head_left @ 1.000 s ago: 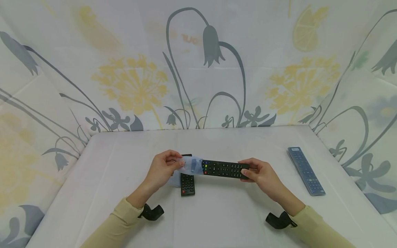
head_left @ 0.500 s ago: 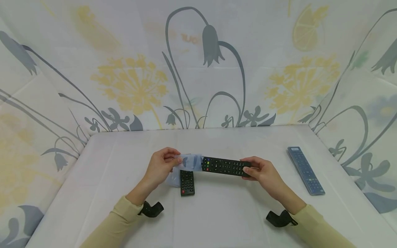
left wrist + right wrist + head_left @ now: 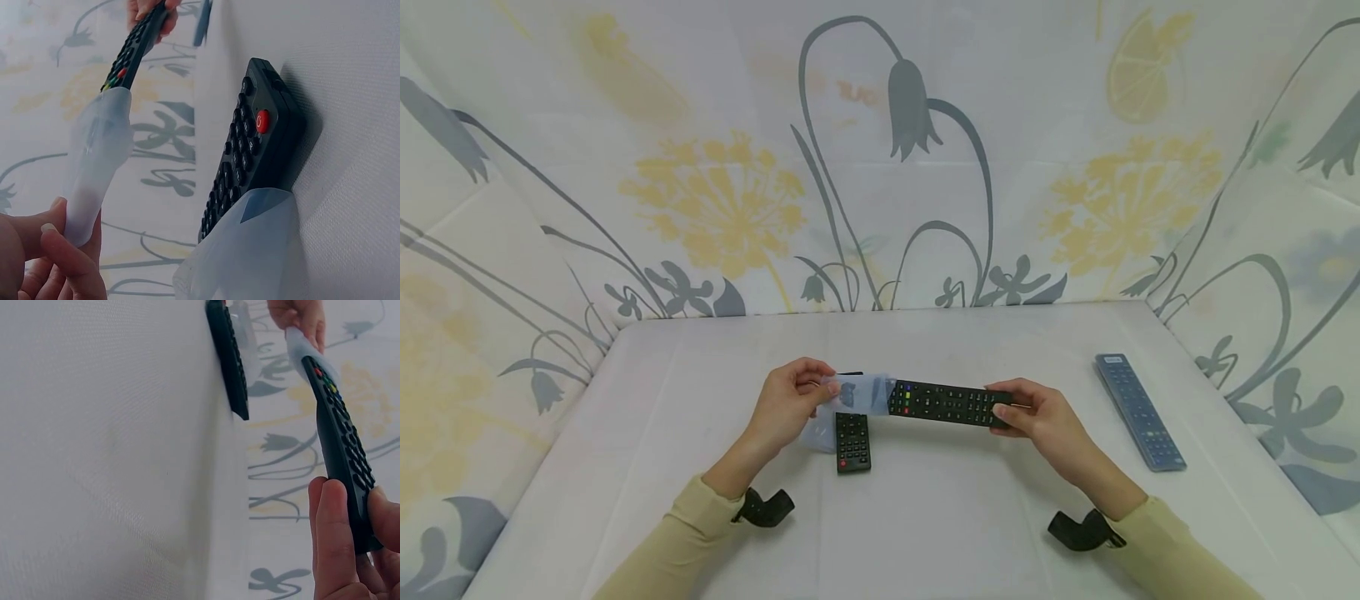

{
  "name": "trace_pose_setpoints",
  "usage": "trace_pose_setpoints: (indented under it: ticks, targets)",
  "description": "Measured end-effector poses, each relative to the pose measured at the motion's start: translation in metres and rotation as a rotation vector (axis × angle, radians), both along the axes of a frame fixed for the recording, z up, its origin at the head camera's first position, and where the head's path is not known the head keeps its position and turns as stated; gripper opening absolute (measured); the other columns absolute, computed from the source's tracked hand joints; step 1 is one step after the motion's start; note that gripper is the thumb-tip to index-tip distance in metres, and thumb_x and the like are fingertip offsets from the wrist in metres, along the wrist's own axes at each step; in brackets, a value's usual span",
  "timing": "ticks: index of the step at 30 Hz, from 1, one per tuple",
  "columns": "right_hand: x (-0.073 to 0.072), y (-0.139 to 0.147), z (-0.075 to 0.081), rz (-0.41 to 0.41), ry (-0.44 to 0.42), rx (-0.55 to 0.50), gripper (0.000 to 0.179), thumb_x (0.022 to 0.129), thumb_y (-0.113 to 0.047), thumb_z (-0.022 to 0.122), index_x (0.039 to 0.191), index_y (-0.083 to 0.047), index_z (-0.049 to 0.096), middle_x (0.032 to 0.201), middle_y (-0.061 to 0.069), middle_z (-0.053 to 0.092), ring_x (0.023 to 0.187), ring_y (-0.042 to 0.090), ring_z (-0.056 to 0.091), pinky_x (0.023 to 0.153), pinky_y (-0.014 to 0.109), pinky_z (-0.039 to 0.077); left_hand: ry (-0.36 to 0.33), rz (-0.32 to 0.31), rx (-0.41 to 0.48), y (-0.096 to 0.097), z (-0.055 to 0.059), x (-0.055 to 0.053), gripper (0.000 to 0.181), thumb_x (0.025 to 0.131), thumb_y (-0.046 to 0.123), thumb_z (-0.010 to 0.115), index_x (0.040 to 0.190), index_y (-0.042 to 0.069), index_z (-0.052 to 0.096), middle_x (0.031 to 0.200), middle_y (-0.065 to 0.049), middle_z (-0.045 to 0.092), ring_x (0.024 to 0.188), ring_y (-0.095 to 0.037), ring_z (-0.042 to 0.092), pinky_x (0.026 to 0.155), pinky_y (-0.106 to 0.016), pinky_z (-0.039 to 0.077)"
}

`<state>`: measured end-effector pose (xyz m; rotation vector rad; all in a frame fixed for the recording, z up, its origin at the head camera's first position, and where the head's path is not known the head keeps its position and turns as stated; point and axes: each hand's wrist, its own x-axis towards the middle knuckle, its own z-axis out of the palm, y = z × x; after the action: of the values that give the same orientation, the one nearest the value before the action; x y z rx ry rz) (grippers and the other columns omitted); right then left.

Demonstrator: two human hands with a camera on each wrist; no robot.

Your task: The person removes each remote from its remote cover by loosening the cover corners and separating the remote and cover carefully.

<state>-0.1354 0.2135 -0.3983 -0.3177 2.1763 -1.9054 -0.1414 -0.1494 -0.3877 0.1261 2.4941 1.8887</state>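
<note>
The black remote control (image 3: 943,404) is in the air above the tabletop (image 3: 955,525), with one end inside a cloudy plastic sleeve (image 3: 863,394). The grip of the right hand (image 3: 1047,423) holds its bare end, thumb on the button side and fingers at the back; the grip of the left hand (image 3: 786,402) is narrow, pinching the free end of the sleeve. I judge the remote light and stiff, perhaps a little slippery, so its bare end seems a secure place to hold. The sleeve looks thin and soft; probably it crumples easily and needs only gentle pinching.
</note>
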Motion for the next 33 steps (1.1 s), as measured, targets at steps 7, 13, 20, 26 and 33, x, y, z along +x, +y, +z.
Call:
trace_pose_setpoints:
  ticks: [7,13,20,26,33]
  targets:
    - [0.001,0.002,0.0,-0.006,0.001,0.005,0.037,0.095,0.004,0.06,0.131,0.013,0.052,0.123,0.032,0.057,0.099,0.018,0.069,0.081,0.038,0.057,0.004,0.003,0.017,0.0,0.0,0.0,0.019,0.092,0.006,0.072,0.108,0.0,0.066,0.089,-0.008,0.066,0.076,-0.033,0.063,0.055,-0.028,0.048]
    - [0.002,0.004,0.002,-0.012,0.011,0.013,0.037,0.096,0.005,0.06,0.131,0.013,0.052,0.124,0.032,0.057,0.099,0.017,0.068,0.082,0.039,0.057,-0.002,0.011,0.025,0.0,0.004,0.002,0.018,0.092,0.004,0.07,0.109,0.0,0.066,0.092,-0.012,0.068,0.083,-0.041,0.064,0.056,-0.028,0.047]
    - [0.004,0.006,0.006,-0.003,0.018,0.02,0.038,0.096,0.005,0.06,0.132,0.013,0.052,0.125,0.033,0.056,0.1,0.016,0.068,0.082,0.039,0.057,-0.002,0.002,-0.005,-0.002,0.005,0.001,0.018,0.093,0.006,0.07,0.11,0.002,0.066,0.093,-0.013,0.068,0.085,-0.041,0.063,0.058,-0.03,0.049]
    - [0.003,0.009,0.007,0.017,0.03,0.024,0.04,0.096,0.004,0.06,0.133,0.015,0.05,0.126,0.034,0.055,0.1,0.016,0.068,0.082,0.038,0.057,0.013,-0.016,-0.029,-0.003,0.006,0.0,0.019,0.093,0.007,0.07,0.111,0.002,0.067,0.093,-0.009,0.068,0.084,-0.039,0.062,0.058,-0.026,0.047]
    - [0.003,0.013,0.006,0.025,0.023,0.034,0.039,0.096,0.002,0.061,0.132,0.014,0.051,0.126,0.033,0.055,0.1,0.016,0.068,0.082,0.038,0.057,0.03,-0.027,-0.056,-0.004,0.007,-0.001,0.019,0.093,0.008,0.071,0.111,0.002,0.069,0.095,-0.01,0.068,0.085,-0.034,0.065,0.064,-0.024,0.048]
